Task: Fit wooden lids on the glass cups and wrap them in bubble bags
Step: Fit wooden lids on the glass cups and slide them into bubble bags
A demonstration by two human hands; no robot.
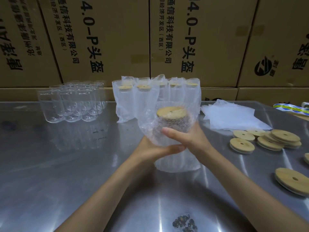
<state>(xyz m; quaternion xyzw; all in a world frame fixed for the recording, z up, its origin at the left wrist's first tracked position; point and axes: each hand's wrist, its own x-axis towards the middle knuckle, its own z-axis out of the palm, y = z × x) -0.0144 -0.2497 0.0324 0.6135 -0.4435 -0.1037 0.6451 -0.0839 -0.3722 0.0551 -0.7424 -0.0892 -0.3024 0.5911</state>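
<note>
Bare glass cups (pixel 71 102) left; loose wooden lids (pixel 267 139) right.

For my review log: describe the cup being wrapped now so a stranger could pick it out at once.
On the steel table, ahead of the wrapped cups by the cartons, both hands hold one lidded cup in a bubble bag. It alone is off the table, gripped by the left hand and right hand.
</note>
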